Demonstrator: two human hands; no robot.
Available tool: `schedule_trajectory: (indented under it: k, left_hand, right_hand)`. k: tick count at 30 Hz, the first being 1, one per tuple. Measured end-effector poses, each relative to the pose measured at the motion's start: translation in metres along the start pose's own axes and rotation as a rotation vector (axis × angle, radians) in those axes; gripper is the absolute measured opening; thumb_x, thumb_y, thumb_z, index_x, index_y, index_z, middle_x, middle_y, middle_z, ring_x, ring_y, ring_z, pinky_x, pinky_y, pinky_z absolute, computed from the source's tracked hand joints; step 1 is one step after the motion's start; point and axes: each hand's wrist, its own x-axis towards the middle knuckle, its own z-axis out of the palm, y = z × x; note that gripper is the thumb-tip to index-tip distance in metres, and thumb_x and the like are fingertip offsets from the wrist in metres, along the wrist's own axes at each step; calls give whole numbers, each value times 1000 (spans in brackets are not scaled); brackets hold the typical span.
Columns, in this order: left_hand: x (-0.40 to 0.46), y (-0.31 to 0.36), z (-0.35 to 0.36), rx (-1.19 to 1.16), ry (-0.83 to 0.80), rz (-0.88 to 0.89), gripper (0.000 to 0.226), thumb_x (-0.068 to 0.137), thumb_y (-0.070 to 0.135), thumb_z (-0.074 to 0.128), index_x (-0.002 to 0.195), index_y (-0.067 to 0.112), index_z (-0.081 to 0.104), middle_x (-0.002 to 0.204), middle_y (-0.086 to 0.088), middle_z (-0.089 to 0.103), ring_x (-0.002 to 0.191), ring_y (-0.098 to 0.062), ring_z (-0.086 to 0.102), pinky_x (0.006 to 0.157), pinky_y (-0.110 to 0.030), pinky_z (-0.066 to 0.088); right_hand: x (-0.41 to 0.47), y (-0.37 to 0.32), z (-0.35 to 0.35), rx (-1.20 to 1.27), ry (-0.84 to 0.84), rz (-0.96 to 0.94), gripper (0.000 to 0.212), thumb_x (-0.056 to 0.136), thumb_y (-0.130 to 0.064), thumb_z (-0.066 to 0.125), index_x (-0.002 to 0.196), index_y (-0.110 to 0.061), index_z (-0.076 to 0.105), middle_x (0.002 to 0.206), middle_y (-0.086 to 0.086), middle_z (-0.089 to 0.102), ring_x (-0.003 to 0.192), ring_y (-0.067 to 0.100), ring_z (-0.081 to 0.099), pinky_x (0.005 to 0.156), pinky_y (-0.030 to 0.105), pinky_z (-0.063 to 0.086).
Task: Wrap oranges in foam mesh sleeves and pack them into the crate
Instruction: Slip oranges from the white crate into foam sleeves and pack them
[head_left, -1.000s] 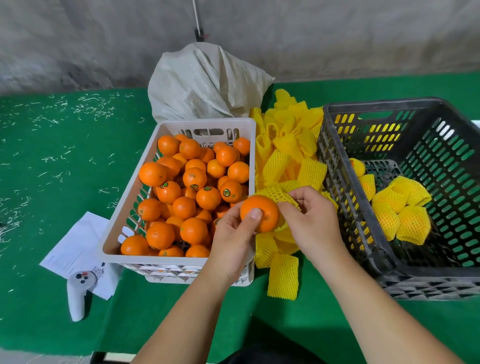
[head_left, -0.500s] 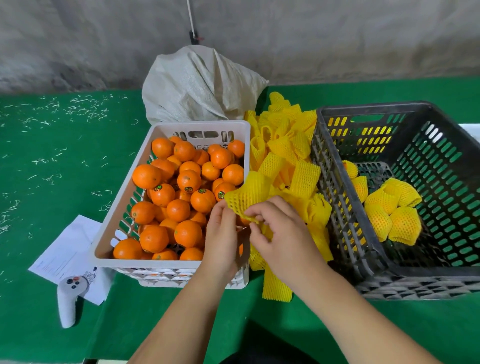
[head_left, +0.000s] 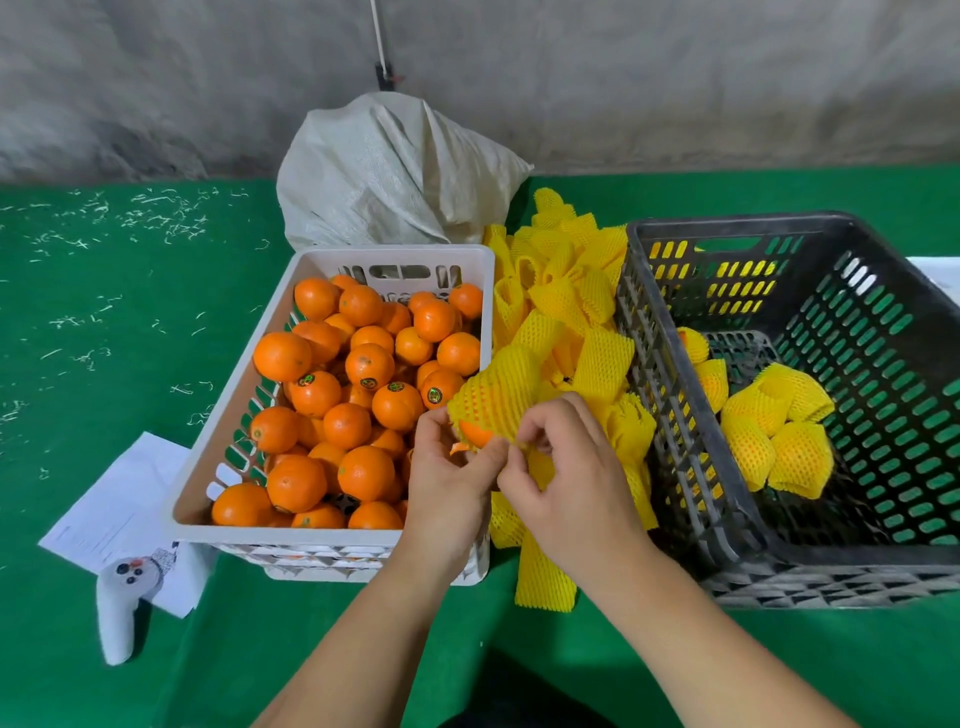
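Note:
My left hand (head_left: 451, 483) and my right hand (head_left: 566, 473) meet over the gap between the two crates. Together they hold one orange (head_left: 477, 432), mostly covered by a yellow foam mesh sleeve (head_left: 493, 395); only a small orange patch shows at the sleeve's near end. My right fingers pinch the sleeve's edge. The white crate (head_left: 332, 538) on the left is full of bare oranges (head_left: 347, 395). The dark grey crate (head_left: 691, 488) on the right holds several wrapped oranges (head_left: 779, 447) on its floor.
A heap of loose yellow sleeves (head_left: 566, 291) lies between the crates, one more (head_left: 545, 582) near the front. A pale woven sack (head_left: 395, 176) stands behind the white crate. A paper sheet (head_left: 119, 514) and a white controller (head_left: 122, 603) lie left on the green cloth.
The bare orange held a second ago now sits inside a mesh sleeve pulled over it. Both hands stayed between the crates, fingers working at the sleeve's near end.

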Motion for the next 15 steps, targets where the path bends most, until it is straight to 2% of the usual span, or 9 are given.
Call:
schedule_trajectory:
  k: [3, 5, 7, 9, 11, 12, 15]
  left_hand:
    - [0, -1, -2, 48, -10, -10, 44, 85, 24, 79, 122, 20, 56, 102, 0, 77, 90, -18, 73, 76, -37, 61]
    - [1, 1, -4, 36, -27, -30, 58, 82, 36, 84, 131, 24, 56, 113, -4, 76, 99, -22, 74, 77, -37, 61]
    - [0, 3, -4, 69, -57, -21, 57, 83, 43, 84, 132, 25, 61, 115, -9, 75, 98, -25, 74, 72, -34, 59]
    - [0, 2, -2, 75, -72, 7, 45, 88, 35, 80, 127, 20, 65, 114, -14, 74, 99, -28, 72, 78, -40, 60]
    - [0, -2, -3, 29, -63, 12, 38, 92, 11, 72, 129, 11, 62, 118, -20, 72, 106, -30, 70, 92, -47, 59]
    - [0, -3, -5, 29, -58, 8, 39, 93, 3, 69, 130, 9, 60, 118, -20, 71, 106, -30, 69, 94, -48, 58]
    - [2, -5, -10, 88, -67, 0, 36, 96, 1, 66, 127, 16, 56, 108, -2, 75, 101, -25, 70, 86, -39, 61]
  right_hand:
    - [-1, 4, -1, 41, 20, 82, 31, 90, -20, 69, 118, -12, 59, 114, -5, 48, 102, 15, 54, 84, 31, 52]
    - [2, 7, -6, 19, 37, 30, 23, 93, -14, 67, 115, -8, 66, 111, 1, 57, 98, 16, 58, 80, 35, 54]
    - [4, 6, -9, -29, 81, -28, 16, 92, -12, 64, 106, -6, 70, 102, 4, 63, 89, 16, 60, 73, 35, 54]
    - [4, 0, -8, -46, 98, -111, 15, 92, -12, 62, 102, -6, 72, 98, 5, 65, 87, 16, 61, 71, 30, 54]
    - [0, -4, -2, -35, 46, -172, 18, 92, -15, 61, 104, -6, 72, 100, 5, 65, 91, 18, 63, 74, 28, 55]
    - [-3, -6, 1, -16, 14, -173, 19, 93, -17, 61, 106, -8, 72, 102, 3, 64, 94, 18, 63, 76, 28, 55]
    - [-10, -6, 7, 114, 28, -16, 26, 90, -28, 64, 114, -19, 62, 110, -9, 52, 101, 7, 56, 80, 19, 50]
